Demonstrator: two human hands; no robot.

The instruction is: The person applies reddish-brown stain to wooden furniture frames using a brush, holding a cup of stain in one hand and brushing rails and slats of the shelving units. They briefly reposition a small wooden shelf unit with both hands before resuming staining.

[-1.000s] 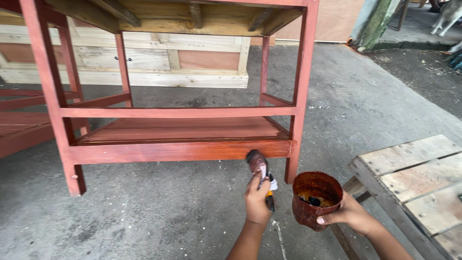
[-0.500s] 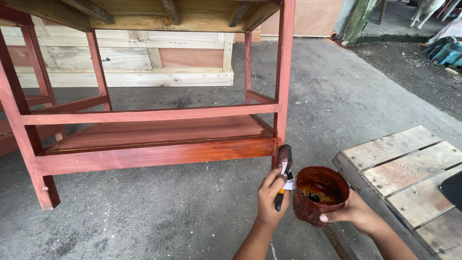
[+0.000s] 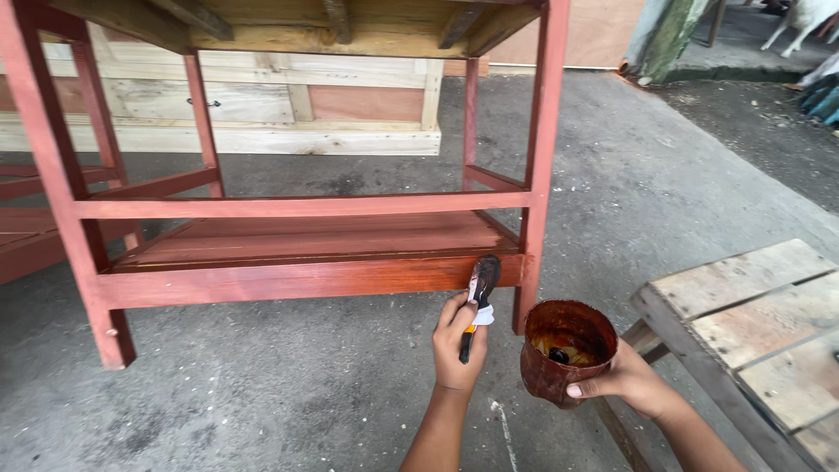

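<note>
1. Against the pictures half a second and a second before, the red-stained wooden table frame sat further right in the view and looked larger; this reads as the head camera shifting, not the frame moving.
2. The lower front rail had come level with the brush, where a moment before the bristles hung at or beside the front leg. I judged that the staining had moved onto the right end of that rail.
3. The left hand was closed around the handle of the paintbrush, bristles up and touching, or almost touching, the rail's face.
4. The right hand gripped the stain-coated cup from the side, low and just right of the brush, much as before.
5. Hard to make out: whether the bristles actually pressed the wood, and how much dark liquid lay in the cup.
6. The table's top was cut off above, and the pale wooden pallet ran out of frame at right.
</note>
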